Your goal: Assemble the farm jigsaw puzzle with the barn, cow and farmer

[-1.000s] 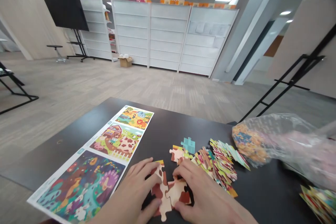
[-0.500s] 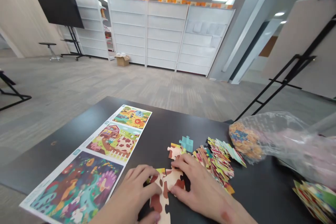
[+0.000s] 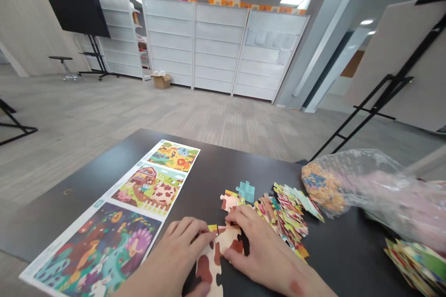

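As we look down over the dark tabletop point(image 3: 223, 162), both bare hands sit together near its close edge on a joined group of cow-patterned jigsaw pieces point(image 3: 209, 264), which runs off the bottom of the view. Left hand point(image 3: 183, 243): fingers curled over the group's upper part, thumb low at its edge, pinching it. Right hand point(image 3: 261, 250): fingers bent and spread on the cream-and-brown part; we cannot tell whether they grip or only press. Just above the right hand lie a teal jigsaw piece point(image 3: 245, 191) and a cream-and-orange piece point(image 3: 229, 201). A loose heap of printed pieces point(image 3: 287, 218) sits just to its right. Beyond that, a clear plastic bag point(image 3: 334, 185) holds more pieces, and a further stack point(image 3: 414, 264) lies at the lower right corner. Left of the hands, a long printed sheet point(image 3: 104, 213) shows three cartoon scenes. White shelving point(image 3: 216, 46) stands across the room.
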Demonstrator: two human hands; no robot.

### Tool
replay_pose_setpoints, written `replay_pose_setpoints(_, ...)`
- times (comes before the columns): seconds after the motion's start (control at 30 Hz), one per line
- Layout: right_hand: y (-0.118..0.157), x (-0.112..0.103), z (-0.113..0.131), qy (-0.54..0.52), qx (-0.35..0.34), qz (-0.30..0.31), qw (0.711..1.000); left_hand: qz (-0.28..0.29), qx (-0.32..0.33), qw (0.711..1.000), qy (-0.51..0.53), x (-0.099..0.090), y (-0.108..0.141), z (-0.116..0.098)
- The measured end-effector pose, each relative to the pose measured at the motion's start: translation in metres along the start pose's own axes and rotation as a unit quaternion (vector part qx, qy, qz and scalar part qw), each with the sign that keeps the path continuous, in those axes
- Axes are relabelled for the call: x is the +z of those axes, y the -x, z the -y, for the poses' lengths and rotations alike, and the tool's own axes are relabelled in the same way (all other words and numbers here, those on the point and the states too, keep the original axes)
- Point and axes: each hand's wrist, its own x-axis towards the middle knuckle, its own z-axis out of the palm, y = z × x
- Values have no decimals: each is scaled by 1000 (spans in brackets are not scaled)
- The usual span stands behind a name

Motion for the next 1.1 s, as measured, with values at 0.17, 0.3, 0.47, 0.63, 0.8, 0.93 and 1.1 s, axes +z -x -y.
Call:
replay_pose_setpoints(0.17, -2, -5, -2, -39, 61, 8, 997, 5, -7, 1000, 5, 1, 4, 5)
replay_pose_setpoints(0.3, -7, -2, -13, -119, 99, -16, 988, -10, 6, 1000, 2, 14, 6, 14)
replay_pose_setpoints(0.47, -11, 3, -22, -267, 99, -36, 958, -59, 55, 996, -28, 31, 10, 27)
replay_pose_setpoints(0.63, -12, 15, -24, -316, 118, -10, 941, -61, 65, 995, -40, 39, 8, 36)
replay_pose_setpoints(0.8, -9, 20, -22, -176, 103, 2, 979, 0, 30, 999, -24, 31, 5, 27)
replay_pose_setpoints(0.93, -6, 14, -14, -70, 85, 8, 994, 58, -22, 998, 0, 8, 3, 9)
replay_pose_setpoints(1.1, -4, 9, -8, -9, 84, 10, 996, 73, -61, 995, 23, -9, 3, -5)
